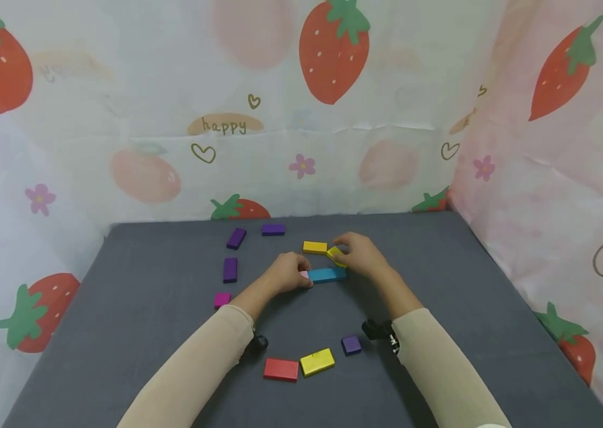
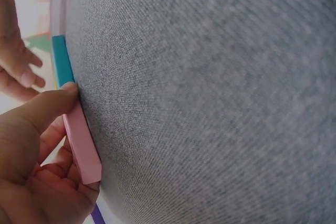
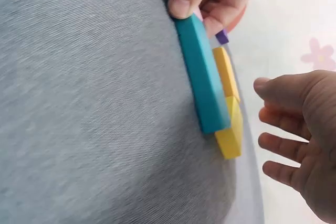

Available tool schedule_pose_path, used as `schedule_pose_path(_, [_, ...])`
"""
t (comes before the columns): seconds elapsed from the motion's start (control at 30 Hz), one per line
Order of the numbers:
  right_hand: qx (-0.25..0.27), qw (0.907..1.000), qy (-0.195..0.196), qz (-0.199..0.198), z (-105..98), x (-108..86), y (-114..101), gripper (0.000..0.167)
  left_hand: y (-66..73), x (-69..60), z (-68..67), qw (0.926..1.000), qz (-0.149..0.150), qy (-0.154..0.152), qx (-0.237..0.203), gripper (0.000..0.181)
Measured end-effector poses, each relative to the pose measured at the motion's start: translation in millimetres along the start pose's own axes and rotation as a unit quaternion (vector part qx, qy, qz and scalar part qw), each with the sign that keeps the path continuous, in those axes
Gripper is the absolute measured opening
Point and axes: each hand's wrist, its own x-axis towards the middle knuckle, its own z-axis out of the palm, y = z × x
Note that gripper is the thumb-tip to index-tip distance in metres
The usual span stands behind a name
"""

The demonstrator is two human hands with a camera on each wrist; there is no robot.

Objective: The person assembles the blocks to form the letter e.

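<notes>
The pink block (image 2: 85,148) lies end to end with the blue block (image 1: 327,275), nearer the table's (image 1: 493,333) far edge; the left hand (image 1: 286,272) pinches the pink. The right hand (image 1: 362,254), fingers spread, holds nothing beside a slanted yellow block (image 3: 234,129). That meets an orange-yellow block (image 1: 315,247). Toward the far left corner, purple blocks (image 1: 230,270) and a magenta block (image 1: 221,299) curve in a spaced row, seemingly already set. Farthest from the far edge, a red block (image 1: 281,369), larger yellow block (image 1: 317,362) and small violet block (image 1: 351,345) look unplaced.

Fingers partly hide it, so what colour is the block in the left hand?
The block is pink; the left wrist view shows it best.
</notes>
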Motion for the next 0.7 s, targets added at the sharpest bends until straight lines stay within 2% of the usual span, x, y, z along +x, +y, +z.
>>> schedule_pose_path(0.27, [-0.007,0.9999,0.004,0.014,14,-12.3,11,0.047,0.3,-0.3,2.5,0.9999,-0.008,-0.002,0.012,0.026])
schedule_pose_path(0.5, [-0.011,0.9999,0.011,0.002,18,-16.0,14,0.051,1.2,0.9,2.1,0.9993,0.017,0.010,0.033,0.030])
schedule_pose_path(0.7, [-0.015,0.9997,0.017,-0.001,17,-19.0,11,0.055,2.0,1.6,1.1,0.9994,0.022,0.008,0.026,0.029])
